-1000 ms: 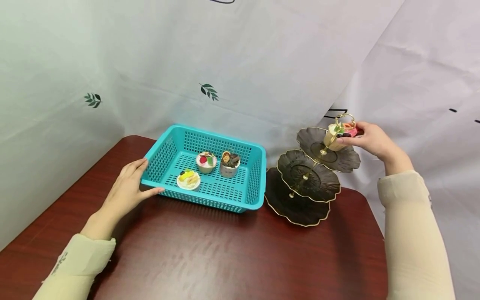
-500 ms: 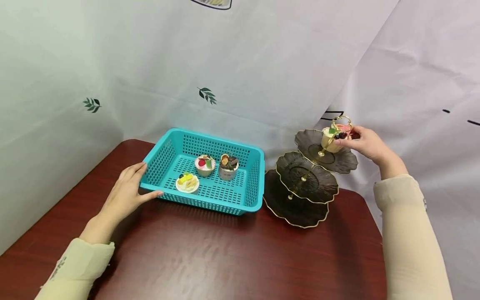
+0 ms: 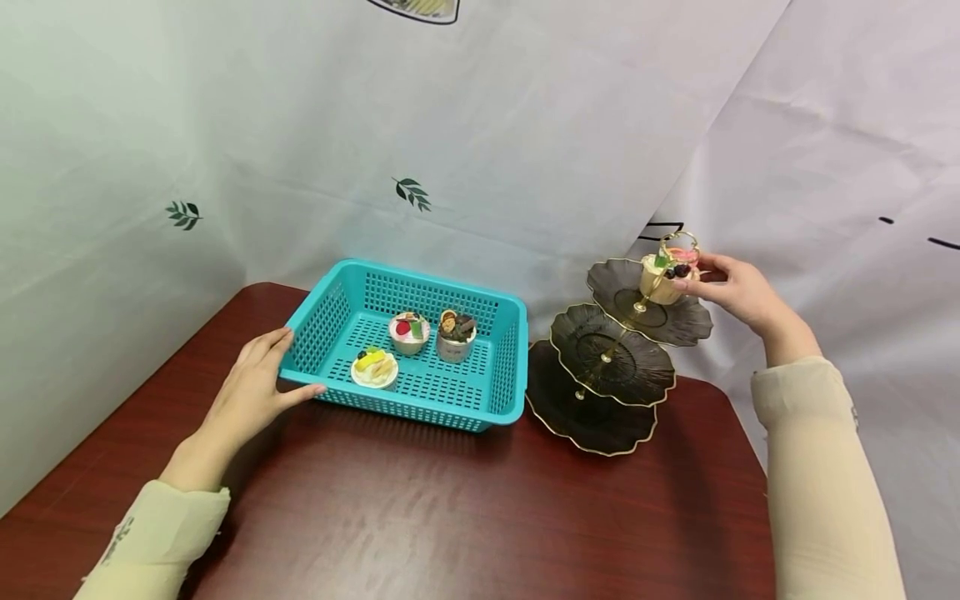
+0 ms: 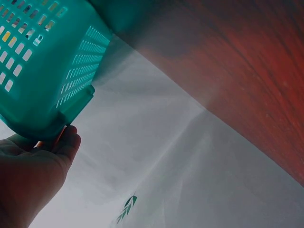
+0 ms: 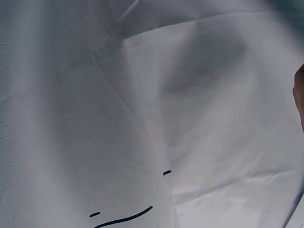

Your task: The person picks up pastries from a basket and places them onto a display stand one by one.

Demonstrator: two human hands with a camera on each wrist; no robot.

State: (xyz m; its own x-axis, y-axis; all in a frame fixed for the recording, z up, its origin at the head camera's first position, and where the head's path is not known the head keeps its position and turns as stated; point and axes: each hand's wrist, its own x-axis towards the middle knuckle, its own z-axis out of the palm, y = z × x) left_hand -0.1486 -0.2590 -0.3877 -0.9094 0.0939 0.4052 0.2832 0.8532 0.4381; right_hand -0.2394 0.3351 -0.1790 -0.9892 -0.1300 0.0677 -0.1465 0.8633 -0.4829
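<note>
My left hand (image 3: 243, 387) rests at the near-left corner of a turquoise plastic basket (image 3: 519, 358), its fingers at the left rim and its thumb on the front rim. In the left wrist view, the fingers touch the basket's corner (image 4: 42, 95) from outside. Inside the basket sit a cupcake with yellow fruit (image 3: 375, 375), one with a red berry (image 3: 408, 337), and one with chocolate pieces (image 3: 456, 337). At the right, my right hand (image 3: 738, 292) pinches a cupcake with dark berries and pink topping (image 3: 660, 287) on the top tier of a three-tier dessert stand (image 3: 611, 350).
The stand stands right of the basket, with a golden loop handle (image 3: 678, 237) at its top close to my right fingers. Dark red table surface (image 3: 450, 508) lies in front. Pale cloth (image 3: 487, 125) hangs behind; the right wrist view shows mostly cloth.
The right hand and the cupcake stay on the top tier, with only slight movement. The left hand keeps its place on the basket. The head view has shifted slightly.
</note>
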